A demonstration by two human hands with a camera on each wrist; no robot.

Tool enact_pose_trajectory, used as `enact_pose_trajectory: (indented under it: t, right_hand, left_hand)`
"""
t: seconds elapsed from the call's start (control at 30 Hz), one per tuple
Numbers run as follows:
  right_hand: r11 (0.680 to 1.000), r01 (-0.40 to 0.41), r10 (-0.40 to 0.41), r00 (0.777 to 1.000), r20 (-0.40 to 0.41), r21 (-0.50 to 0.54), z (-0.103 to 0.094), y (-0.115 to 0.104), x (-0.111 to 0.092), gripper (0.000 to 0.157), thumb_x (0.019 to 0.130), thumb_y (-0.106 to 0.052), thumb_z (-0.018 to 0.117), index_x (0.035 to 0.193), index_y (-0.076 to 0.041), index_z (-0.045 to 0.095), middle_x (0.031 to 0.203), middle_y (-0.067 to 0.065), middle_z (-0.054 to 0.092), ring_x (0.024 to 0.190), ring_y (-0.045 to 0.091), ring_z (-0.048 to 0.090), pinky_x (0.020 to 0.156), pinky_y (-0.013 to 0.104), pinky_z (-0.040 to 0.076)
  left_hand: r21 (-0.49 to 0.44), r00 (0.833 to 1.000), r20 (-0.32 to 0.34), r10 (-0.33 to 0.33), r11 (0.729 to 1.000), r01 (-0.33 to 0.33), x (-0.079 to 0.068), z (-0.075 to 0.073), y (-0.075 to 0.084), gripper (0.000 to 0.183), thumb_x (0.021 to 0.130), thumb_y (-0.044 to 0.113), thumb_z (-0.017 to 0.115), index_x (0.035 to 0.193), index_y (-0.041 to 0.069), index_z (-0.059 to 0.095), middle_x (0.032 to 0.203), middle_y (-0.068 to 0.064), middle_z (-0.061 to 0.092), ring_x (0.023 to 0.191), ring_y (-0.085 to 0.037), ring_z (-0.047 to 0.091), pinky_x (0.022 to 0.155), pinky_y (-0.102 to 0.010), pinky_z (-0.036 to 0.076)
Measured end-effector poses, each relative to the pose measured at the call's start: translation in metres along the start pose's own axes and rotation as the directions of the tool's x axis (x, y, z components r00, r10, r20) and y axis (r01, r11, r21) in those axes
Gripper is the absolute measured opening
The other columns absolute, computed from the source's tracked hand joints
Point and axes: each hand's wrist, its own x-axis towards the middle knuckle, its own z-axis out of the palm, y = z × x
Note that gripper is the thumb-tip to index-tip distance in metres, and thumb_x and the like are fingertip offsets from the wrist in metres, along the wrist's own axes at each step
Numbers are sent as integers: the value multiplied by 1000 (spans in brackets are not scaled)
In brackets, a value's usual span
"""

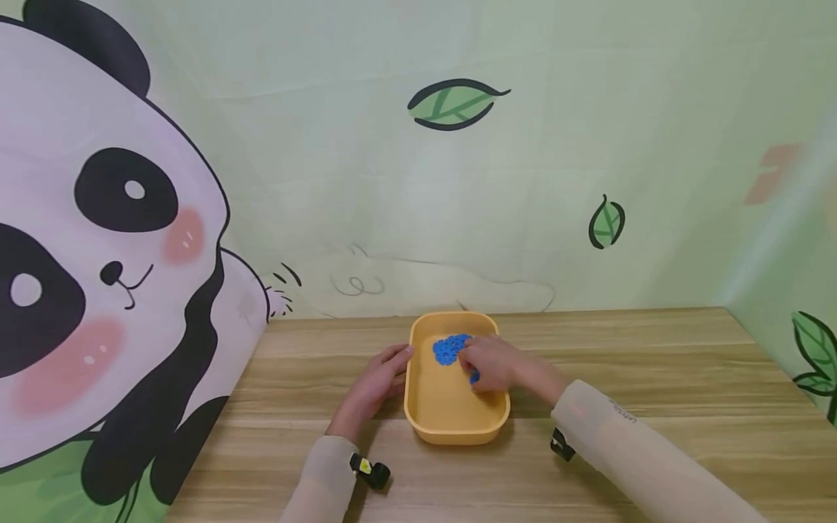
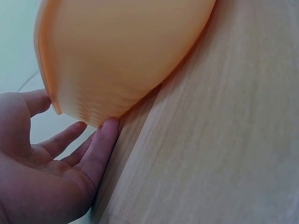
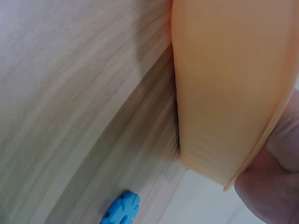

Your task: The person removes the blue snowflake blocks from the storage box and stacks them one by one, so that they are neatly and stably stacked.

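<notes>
A yellow-orange plastic tray [image 1: 451, 437] stands lengthwise on the table. Inside it, toward the far end, lies a cluster of blue flower-shaped discs [image 1: 447, 351]. My left hand [image 1: 375, 381] is at the tray's left side. In the left wrist view its thumb meets the rim and its fairly straight fingers reach the lower wall. My right hand [image 1: 493, 363] reaches over the right rim into the tray, fingers curled beside the cluster. A blue piece [image 1: 474, 377] shows under those curled fingers; the fingertips are partly hidden. In the right wrist view, the tray wall covers most of that hand.
Another blue flower-shaped disc [image 3: 122, 209] lies on the table outside the tray, in the right wrist view. The wood-grain table [image 1: 654, 363] ends at a pale green wall cloth [image 1: 327, 181] with a panda and leaves on it. Each wrist wears a small black device [image 1: 371, 472].
</notes>
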Motion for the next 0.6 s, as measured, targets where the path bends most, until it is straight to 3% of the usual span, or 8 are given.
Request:
enact_pose_trajectory:
  t: [0.4, 0.6]
  right_hand:
    - [1000, -6, 7, 990, 138, -6, -6, 2, 2, 30, 80, -19, 91, 89, -14, 63, 85, -6, 53, 83, 15, 50, 77, 34, 40]
    - [999, 4, 1, 991, 132, -36, -6, 0, 6, 26, 81, -16, 88, 85, -16, 62, 84, -7, 53, 84, 16, 51, 81, 37, 42]
  left_hand:
    - [5, 1000, 10, -7, 1000, 7, 1, 1, -1, 64, 110, 44, 56, 158, 2, 44, 153, -21, 54, 139, -35, 55, 106, -48, 56]
    - [-3, 1000, 9, -2, 1000, 2, 2, -2, -1, 64, 110, 43, 55, 158, 2, 43, 154, -22, 53, 140, -35, 54, 107, -48, 56]
